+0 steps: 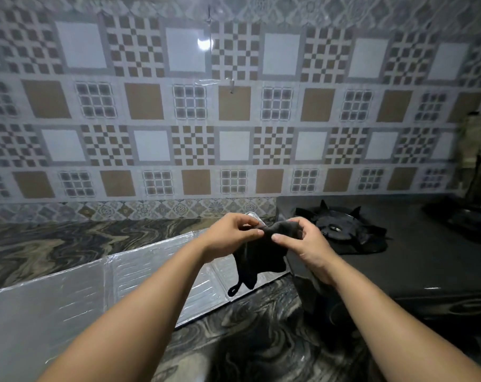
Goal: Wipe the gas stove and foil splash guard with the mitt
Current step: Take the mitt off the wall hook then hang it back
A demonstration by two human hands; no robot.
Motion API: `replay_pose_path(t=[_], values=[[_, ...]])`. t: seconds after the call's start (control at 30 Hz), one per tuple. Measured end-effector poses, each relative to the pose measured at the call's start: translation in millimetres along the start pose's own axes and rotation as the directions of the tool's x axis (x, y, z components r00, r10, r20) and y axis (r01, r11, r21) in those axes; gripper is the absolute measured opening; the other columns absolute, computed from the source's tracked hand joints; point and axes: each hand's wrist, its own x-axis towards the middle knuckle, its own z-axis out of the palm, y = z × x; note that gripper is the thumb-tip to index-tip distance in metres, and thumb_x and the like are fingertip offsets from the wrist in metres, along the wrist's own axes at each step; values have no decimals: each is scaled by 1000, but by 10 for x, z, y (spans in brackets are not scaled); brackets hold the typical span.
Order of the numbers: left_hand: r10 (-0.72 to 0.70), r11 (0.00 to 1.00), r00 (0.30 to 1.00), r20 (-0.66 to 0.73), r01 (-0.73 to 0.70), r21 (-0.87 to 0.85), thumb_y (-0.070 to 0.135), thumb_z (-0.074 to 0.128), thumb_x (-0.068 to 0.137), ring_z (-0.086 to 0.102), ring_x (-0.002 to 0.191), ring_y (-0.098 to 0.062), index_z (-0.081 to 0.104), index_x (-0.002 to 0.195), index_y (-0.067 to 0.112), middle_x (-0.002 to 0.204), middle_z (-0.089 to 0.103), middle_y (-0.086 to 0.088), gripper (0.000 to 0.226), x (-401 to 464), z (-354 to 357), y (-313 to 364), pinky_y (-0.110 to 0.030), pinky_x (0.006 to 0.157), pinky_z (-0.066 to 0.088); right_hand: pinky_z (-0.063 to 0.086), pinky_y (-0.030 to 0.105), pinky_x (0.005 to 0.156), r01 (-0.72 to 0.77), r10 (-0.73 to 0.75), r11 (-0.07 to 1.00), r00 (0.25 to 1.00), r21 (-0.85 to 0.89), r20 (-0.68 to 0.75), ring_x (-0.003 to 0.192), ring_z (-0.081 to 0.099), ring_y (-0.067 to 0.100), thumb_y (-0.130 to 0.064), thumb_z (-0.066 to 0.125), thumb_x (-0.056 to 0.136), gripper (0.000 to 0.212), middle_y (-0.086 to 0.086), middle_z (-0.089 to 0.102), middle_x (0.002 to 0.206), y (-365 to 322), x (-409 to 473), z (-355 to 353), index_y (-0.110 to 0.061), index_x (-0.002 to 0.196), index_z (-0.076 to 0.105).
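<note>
Above foil splash guard (156,274) | black limp mitt (261,255), loop dangling | left hand (228,232), right hand (305,244) both pinching it

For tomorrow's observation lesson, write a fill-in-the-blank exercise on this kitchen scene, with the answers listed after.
1. Both hands, left hand and right hand, hold a mitt coloured ____.
2. The foil splash guard lies ____ on the marbled countertop.
3. The gas stove sits to the ____ of the guard.
4. The wall behind is covered in patterned ____.

Answers: black; flat; right; tiles
</note>
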Motion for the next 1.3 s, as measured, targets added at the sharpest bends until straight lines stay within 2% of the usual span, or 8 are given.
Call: replay_pose_path(t=[0.07, 0.2, 0.3, 0.43, 0.57, 0.9, 1.07, 1.3], values=[[1, 995, 1000, -7, 0, 98, 21, 68, 92, 67, 85, -7, 75, 104, 17, 98, 76, -6, 14, 79, 43, 134, -26, 82, 52, 53, 34, 84, 89, -89, 984, 996, -153, 5, 98, 66, 19, -37, 87, 62, 42, 4, 71, 103, -65, 70, -137, -32, 96, 63], [55, 961, 997, -54, -38, 275, 22, 68, 92, 61, 71, 11, 73, 111, 18, 86, 70, 14, 19, 212, 113, 352, -8, 66, 45, 48, 28, 77, 266, -258, 886, 963, -380, 74, 87, 64, 11, -19, 78, 76, 25, -4, 68, 89, -211, 222, -362, -30, 91, 61], [64, 943, 995, -76, -35, 331, 24, 70, 91, 62, 85, 3, 65, 120, 27, 95, 67, 15, 30, 308, 118, 387, -12, 74, 45, 47, 25, 73, 307, -301, 824, 949, -475, 91, 77, 60, 10, -13, 73, 81, 24, -7, 63, 81, -293, 325, -501, -31, 84, 57], [79, 956, 993, -86, -51, 288, 6, 66, 90, 68, 88, -23, 58, 108, 26, 96, 70, -11, 28, 451, 83, 372, -34, 79, 55, 44, 20, 69, 334, -319, 783, 940, -525, 123, 76, 59, 2, -5, 66, 85, 27, -9, 64, 79, -365, 525, -709, -30, 77, 57], [155, 900, 983, -96, -101, 424, 7, 64, 92, 59, 74, -4, 58, 90, 29, 84, 63, 7, 23, 651, -25, 331, -23, 70, 49, 45, 13, 84, 351, -291, 758, 936, -551, 196, 94, 62, -2, 8, 54, 85, 37, -9, 69, 94, -398, 794, -813, -26, 84, 70], [245, 655, 969, 4, -169, 736, 8, 56, 98, 55, 94, -7, 70, 120, 36, 104, 56, 11, 38, 1198, -599, -5, -10, 72, 39, 48, 29, 95, 384, -260, 628, 923, -677, 282, 101, 56, 5, 12, 50, 83, 54, -13, 59, 105, -329, 1508, -547, -29, 108, 73], [263, 492, 964, 41, -171, 854, 14, 57, 98, 54, 98, -15, 58, 132, 42, 107, 50, 8, 45, 1359, -869, -62, -30, 77, 52, 53, 38, 84, 434, -255, 528, 901, -730, 352, 96, 55, 11, -9, 59, 92, 45, -17, 51, 105, -318, 1886, -329, -42, 121, 63], [315, 216, 949, -28, -43, 975, 27, 37, 99, 53, 100, -27, 50, 140, 42, 110, 49, -3, 45, 1771, -1402, 199, -39, 71, 47, 50, 39, 73, 515, -353, 137, 823, -846, 444, 100, 53, 23, -23, 61, 94, 56, -3, 45, 118, -685, 2582, -91, -47, 141, 43]])
